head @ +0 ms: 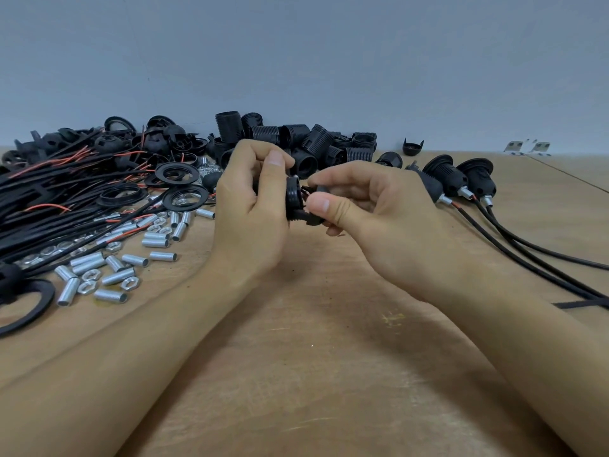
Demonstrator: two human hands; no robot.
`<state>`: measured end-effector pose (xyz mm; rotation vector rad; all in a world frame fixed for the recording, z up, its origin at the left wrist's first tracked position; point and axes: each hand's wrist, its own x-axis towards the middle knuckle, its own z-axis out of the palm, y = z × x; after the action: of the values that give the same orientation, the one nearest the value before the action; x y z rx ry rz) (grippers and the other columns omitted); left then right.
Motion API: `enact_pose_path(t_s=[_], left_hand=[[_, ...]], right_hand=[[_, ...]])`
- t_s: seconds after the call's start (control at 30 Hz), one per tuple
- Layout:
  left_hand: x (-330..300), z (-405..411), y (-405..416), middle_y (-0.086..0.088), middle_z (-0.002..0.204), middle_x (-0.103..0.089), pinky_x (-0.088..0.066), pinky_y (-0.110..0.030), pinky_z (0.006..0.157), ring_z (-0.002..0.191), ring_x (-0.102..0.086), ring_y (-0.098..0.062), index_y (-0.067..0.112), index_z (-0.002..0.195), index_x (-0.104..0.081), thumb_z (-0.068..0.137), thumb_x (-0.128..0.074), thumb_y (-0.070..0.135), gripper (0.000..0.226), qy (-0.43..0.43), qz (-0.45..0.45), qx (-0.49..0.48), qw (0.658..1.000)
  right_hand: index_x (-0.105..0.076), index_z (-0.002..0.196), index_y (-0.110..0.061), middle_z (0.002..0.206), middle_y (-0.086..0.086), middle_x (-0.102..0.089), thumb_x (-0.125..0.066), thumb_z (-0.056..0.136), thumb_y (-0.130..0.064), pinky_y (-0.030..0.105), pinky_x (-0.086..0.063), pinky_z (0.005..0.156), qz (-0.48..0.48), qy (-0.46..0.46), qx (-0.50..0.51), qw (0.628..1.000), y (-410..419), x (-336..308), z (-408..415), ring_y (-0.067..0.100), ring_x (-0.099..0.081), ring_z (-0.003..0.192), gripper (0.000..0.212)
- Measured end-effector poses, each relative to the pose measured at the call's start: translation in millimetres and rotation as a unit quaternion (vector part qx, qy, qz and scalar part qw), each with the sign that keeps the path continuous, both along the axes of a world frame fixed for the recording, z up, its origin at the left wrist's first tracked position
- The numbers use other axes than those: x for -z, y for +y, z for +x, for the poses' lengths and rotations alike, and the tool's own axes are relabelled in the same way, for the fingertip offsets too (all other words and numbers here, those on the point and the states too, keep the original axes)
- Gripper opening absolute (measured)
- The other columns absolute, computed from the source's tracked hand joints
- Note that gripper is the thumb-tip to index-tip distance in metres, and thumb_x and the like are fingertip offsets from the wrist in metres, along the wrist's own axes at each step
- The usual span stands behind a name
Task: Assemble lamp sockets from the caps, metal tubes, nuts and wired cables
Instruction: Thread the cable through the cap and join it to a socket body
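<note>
1. Surface (329, 374) first: wooden, with parts stock heaped along the left and far side and finished work out to the right.
2. Wired cables (49, 192), black with red leads, lie in a big tangle at far left, so plenty of units are left to build.
3. Threaded socket bodies (290, 136) are stacked at the back beside dome caps (164, 136) and flat ring collars (178, 173), all still loose.
4. Finished sockets (461, 179), three or so as far as I can tell, lie at right with their cables trailing toward the near edge. That's the done pile, small against the stock.
5. Left hand (253, 212) is wrapped around a black ringed socket part (294, 199), held up over the middle of the surface.
6. Right hand (379, 212) pinches a small black piece (311, 221) against that part. By my read they're being mated right now; the joint itself is mostly hidden.
7. Metal tubes (128, 275) and hex nuts (87, 286) lie scattered at near left, dozens unused.
</note>
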<state>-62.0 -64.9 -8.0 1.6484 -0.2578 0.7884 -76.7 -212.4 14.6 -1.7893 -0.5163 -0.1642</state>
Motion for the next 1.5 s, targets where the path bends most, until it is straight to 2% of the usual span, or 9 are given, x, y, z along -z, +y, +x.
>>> enact_pose_path(t_s=[0.17,0.43,0.7,0.9,1.07,1.17,1.37,1.43,1.5], left_hand=[[-0.7,-1.8,-0.2,0.007,0.067,-0.050,-0.034,-0.035,0.053,0.057,-0.045,-0.017,0.020,0.089,-0.055,0.096,-0.043,0.023,0.015,-0.004,0.018,0.007,1.000],[-2.5,-3.5,-0.8,0.011,0.058,-0.049,-0.035,-0.024,0.047,0.052,-0.047,-0.012,0.017,0.090,-0.056,0.098,-0.043,0.021,0.015,0.051,0.004,0.035,0.998],[-5.0,-4.5,-0.7,0.010,0.052,-0.045,-0.030,-0.018,0.037,0.048,-0.041,-0.019,0.013,0.092,-0.054,0.103,-0.041,0.007,0.018,0.090,-0.037,0.081,0.992],[-3.6,-4.7,0.2,-0.020,0.073,-0.050,-0.032,-0.018,0.039,0.054,-0.044,-0.021,0.014,0.097,-0.054,0.100,-0.041,0.005,0.016,0.090,-0.021,0.095,0.991],[-1.2,-3.7,1.3,-0.018,0.071,-0.048,-0.033,-0.019,0.041,0.050,-0.043,-0.013,0.014,0.094,-0.055,0.084,-0.043,0.018,0.016,0.089,-0.005,0.104,0.991],[0.7,-2.0,-0.7,-0.012,0.071,-0.053,-0.033,-0.031,0.047,0.056,-0.044,-0.017,0.021,0.093,-0.056,0.086,-0.040,0.020,0.017,0.094,0.013,0.049,0.994],[3.2,0.2,-3.0,-0.009,0.072,-0.054,-0.036,-0.029,0.046,0.055,-0.046,-0.017,0.024,0.092,-0.055,0.101,-0.039,0.011,0.023,0.162,-0.012,0.028,0.986],[1.2,-2.2,-1.9,-0.014,0.078,-0.054,-0.036,-0.029,0.046,0.055,-0.048,-0.018,0.022,0.094,-0.056,0.102,-0.041,0.021,0.017,0.166,-0.021,0.067,0.984],[-3.6,-6.1,0.8,-0.016,0.077,-0.054,-0.033,-0.024,0.040,0.046,-0.046,-0.020,0.016,0.101,-0.057,0.095,-0.042,0.029,0.022,0.192,-0.094,0.166,0.963]], right_hand=[[-0.072,0.103,-0.010,0.093,0.005,-0.075,-0.073,0.085,-0.014,0.022,-0.056,0.065,0.023,0.036,-0.013,0.999,-3.5,2.0,2.6,0.013,-0.070,0.079,0.018],[-0.073,0.103,-0.005,0.088,0.014,-0.075,-0.069,0.089,-0.015,0.021,-0.052,0.064,0.021,0.060,-0.035,0.997,-8.5,1.1,6.7,0.013,-0.061,0.065,0.018],[-0.075,0.104,-0.011,0.081,0.002,-0.076,-0.071,0.088,-0.019,0.019,-0.051,0.064,0.002,0.032,-0.012,0.999,-7.7,3.9,6.7,0.005,-0.062,0.064,0.019],[-0.076,0.101,-0.010,0.081,0.007,-0.075,-0.069,0.089,-0.016,0.020,-0.052,0.063,0.010,0.049,-0.036,0.998,-10.0,2.5,7.0,0.011,-0.059,0.064,0.015],[-0.075,0.097,-0.010,0.076,0.005,-0.072,-0.066,0.091,-0.017,0.020,-0.052,0.061,0.008,0.063,-0.047,0.997,-11.2,0.9,8.1,0.010,-0.059,0.062,0.013],[-0.075,0.099,-0.013,0.080,0.007,-0.075,-0.067,0.091,-0.016,0.020,-0.054,0.063,-0.011,0.035,-0.034,0.999,-8.2,2.6,7.1,0.008,-0.061,0.061,0.012],[-0.074,0.092,-0.031,0.085,0.009,-0.076,-0.073,0.086,-0.016,0.029,-0.057,0.070,-0.019,0.063,-0.061,0.996,-8.7,5.3,6.9,0.010,-0.060,0.066,0.016],[-0.075,0.096,-0.027,0.087,0.008,-0.076,-0.074,0.085,-0.014,0.025,-0.056,0.071,-0.019,0.066,-0.065,0.996,-10.4,4.4,7.4,0.010,-0.060,0.068,0.018],[-0.076,0.097,-0.018,0.089,0.011,-0.075,-0.073,0.085,-0.010,0.019,-0.055,0.067,-0.006,0.074,-0.060,0.995,-13.0,1.5,9.7,0.011,-0.059,0.068,0.016]])
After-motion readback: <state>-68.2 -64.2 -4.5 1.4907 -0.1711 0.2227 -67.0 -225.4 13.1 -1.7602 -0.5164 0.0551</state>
